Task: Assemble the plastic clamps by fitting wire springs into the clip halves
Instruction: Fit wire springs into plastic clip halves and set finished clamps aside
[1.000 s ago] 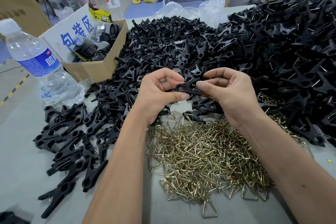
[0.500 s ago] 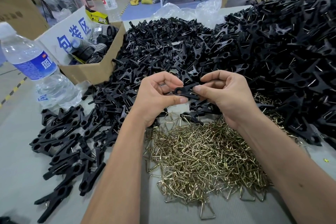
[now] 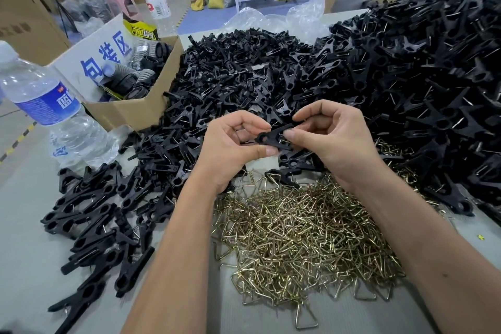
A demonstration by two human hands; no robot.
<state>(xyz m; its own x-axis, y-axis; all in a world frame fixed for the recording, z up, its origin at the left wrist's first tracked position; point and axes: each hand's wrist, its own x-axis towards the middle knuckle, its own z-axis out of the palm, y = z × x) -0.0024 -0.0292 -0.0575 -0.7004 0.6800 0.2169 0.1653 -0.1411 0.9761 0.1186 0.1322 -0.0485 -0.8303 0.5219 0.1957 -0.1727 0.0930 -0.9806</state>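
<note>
Item: black plastic clip halves [image 3: 275, 138], paired, held above the middle of the grey table [image 3: 24, 238], between both hands and over the far edge of the spring pile. The ring end points toward the left hand; the forked end runs up and right toward the right hand.

Left hand [image 3: 230, 152]: fingers curled, thumb pressed along the underside of the clip near its ring end, index finger arched over the top. Grasping the clip halves. Forearm enters from the near edge of the table and angles up and right.

Right hand [image 3: 336, 141]: fingers curled, fingertips pinching the forked end of the same clip from above and below. Grasping the clip halves. Whether a spring is also held inside this hand cannot be told. Forearm enters from the near right corner and angles up and left.

Stock: heap of brass-coloured triangular wire springs [image 3: 303, 236], loose on the table just below both wrists, toward the near edge.

Stock: large mound of loose black plastic clip parts [image 3: 366, 76], covering the far and right side of the table.

Stock: smaller spread of black plastic clamps [image 3: 89, 225] near the left edge.

Other: clear plastic water bottle with blue label [image 3: 46, 106] at the left edge; open brown cardboard box [image 3: 135, 108] just beside it, toward the far left corner.
</note>
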